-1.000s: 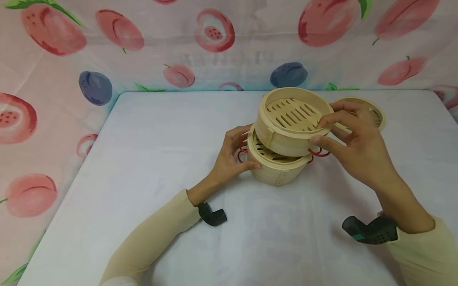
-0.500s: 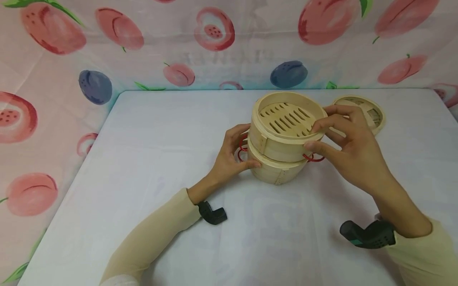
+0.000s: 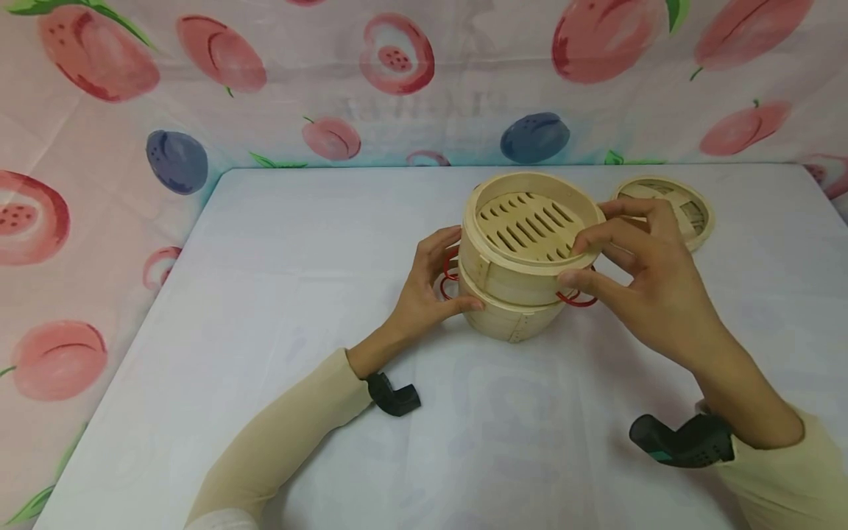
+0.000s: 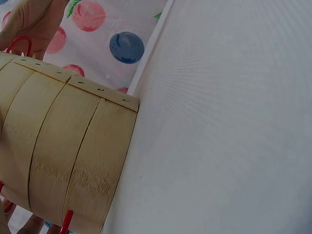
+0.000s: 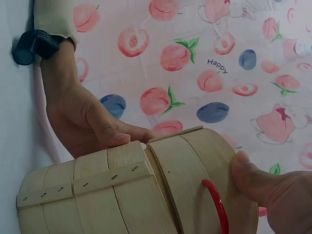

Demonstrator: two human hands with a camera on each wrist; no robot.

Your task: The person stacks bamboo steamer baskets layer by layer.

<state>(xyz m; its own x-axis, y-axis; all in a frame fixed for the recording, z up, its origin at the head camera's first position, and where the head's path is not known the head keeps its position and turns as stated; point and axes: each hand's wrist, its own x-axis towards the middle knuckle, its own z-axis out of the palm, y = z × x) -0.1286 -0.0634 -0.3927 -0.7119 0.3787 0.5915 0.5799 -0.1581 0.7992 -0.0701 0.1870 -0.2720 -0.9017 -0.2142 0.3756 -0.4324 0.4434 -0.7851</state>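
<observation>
The upper steamer tier (image 3: 510, 285) has come down since the earliest frame, from tilted above the lower steamer tier (image 3: 501, 322) to resting on it, and the right hand (image 3: 652, 272) has sunk with it. Putting one tier on the other looks nearly done: the two stand stacked on the bench (image 3: 318, 250), right of its middle, though the right wrist view shows a thin uneven seam between them, so what seems left is squaring the upper one. The woven lid (image 3: 670, 193) is off, lying flat behind the right hand. The right forearm slants in from the lower right; its grip pinches the upper tier's rim, thumb on the outer wall above a red loop (image 3: 576, 302) and a bent finger reaching over the edge. The left hand (image 3: 424, 291) comes from the lower left, its grip clasping the lower tier, thumb on the near wall, the other fingers partly hidden round the far side.
</observation>
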